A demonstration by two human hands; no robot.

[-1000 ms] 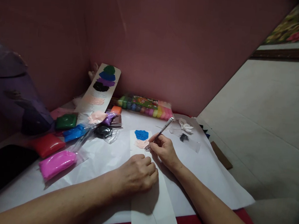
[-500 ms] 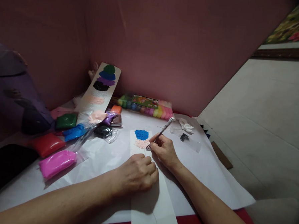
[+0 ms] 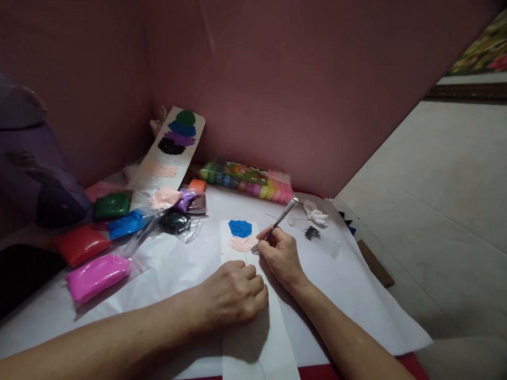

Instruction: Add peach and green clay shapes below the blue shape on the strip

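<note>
My right hand [image 3: 280, 256] pinches a thin small fork [image 3: 282, 219] with a ridged, striped handle slanting up to the right. Its dark tines are at the right edge of a peach clay patch [image 3: 241, 244]; whether they touch it, I cannot tell. Just above the peach lies a rough-textured blue clay patch [image 3: 240, 228]. Both patches are on a long white card strip [image 3: 265, 358] with a thin drawn line. My left hand [image 3: 237, 294] rests on the strip below the patches, fingers curled into a fist, hiding whatever may be inside.
Bagged clay lies left: pink [image 3: 98, 278], red [image 3: 83, 243], green [image 3: 112, 205] and black [image 3: 175, 223]. Behind leans a card with coloured patches [image 3: 173, 143]. A clay pack [image 3: 249, 181] sits by the wall. Right are white clay [image 3: 316, 213] and a black bit [image 3: 312, 233].
My right hand and the fork have shifted slightly right, uncovering more of the peach patch's right side. My left hand stays almost still.
</note>
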